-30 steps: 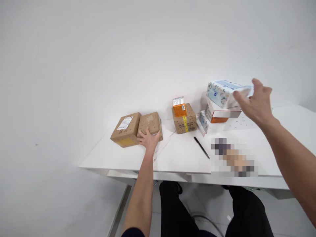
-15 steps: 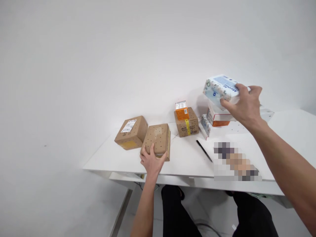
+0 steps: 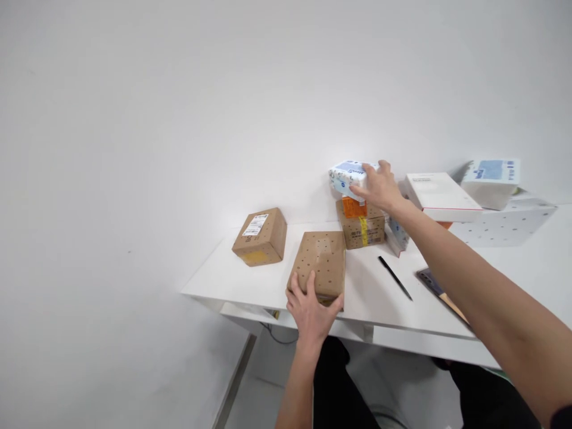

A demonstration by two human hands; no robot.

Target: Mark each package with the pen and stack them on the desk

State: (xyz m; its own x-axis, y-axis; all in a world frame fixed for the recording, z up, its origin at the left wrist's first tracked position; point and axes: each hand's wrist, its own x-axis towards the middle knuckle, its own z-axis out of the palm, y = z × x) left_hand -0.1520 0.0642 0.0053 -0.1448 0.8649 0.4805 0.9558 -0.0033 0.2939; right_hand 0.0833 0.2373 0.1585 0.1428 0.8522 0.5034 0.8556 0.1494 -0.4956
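Cardboard box (image 3: 322, 264) is gripped by the left hand (image 3: 311, 308), while the tissue pack (image 3: 350, 174), clasped by the right hand (image 3: 379, 187), should be kept level.

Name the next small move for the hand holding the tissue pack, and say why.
Probably lower the tissue pack onto the orange carton: the right hand holds it directly above, not yet resting. The left hand grips the dotted cardboard box at the table edge.

Head-worn view, down over table (image 3: 393, 310)
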